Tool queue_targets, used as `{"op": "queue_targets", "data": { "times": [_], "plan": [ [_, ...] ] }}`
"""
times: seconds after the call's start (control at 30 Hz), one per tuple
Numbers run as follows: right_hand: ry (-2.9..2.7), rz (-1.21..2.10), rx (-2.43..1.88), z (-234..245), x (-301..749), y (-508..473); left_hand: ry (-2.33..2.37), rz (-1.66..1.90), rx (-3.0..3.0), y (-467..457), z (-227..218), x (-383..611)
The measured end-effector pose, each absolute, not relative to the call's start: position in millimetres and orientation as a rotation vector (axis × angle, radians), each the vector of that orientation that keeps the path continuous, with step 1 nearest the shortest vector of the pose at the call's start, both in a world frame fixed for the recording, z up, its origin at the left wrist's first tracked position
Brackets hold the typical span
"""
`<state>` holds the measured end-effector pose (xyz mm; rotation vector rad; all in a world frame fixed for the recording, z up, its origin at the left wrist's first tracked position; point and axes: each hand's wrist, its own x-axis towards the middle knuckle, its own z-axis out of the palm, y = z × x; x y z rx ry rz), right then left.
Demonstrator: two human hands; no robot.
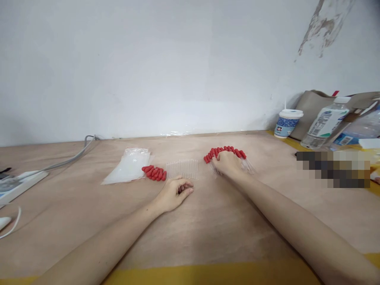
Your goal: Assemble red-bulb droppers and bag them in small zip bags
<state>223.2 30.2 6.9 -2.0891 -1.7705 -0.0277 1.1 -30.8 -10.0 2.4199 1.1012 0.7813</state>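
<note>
My left hand [175, 194] rests on the table with loosely curled fingers, thumb apart and nothing visible in it. Just beyond it lies a row of thin clear glass tubes [185, 168]. To their left is a small heap of red rubber bulbs [154, 173]. My right hand [228, 161] reaches over a fanned row of glass droppers [247, 164] capped with red bulbs. Its fingers are bent and pressed together at the row's left part. The back of the hand covers the middle droppers, and what the fingertips grip is hidden.
A stack of clear plastic bags [127, 168] lies left of the loose bulbs. A white power strip [26, 184] with a grey cable is at far left. A paper cup [287, 123], a plastic bottle [325, 122] and a grey bag [310, 107] stand at right by the wall.
</note>
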Motion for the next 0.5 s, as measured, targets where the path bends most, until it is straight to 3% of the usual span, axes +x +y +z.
{"op": "queue_targets", "data": {
  "times": [0.5],
  "plan": [
    [-1.952,-0.022,-1.931,7,191,12,1.090,0.773,2.426,-29,-12,1]
  ]
}}
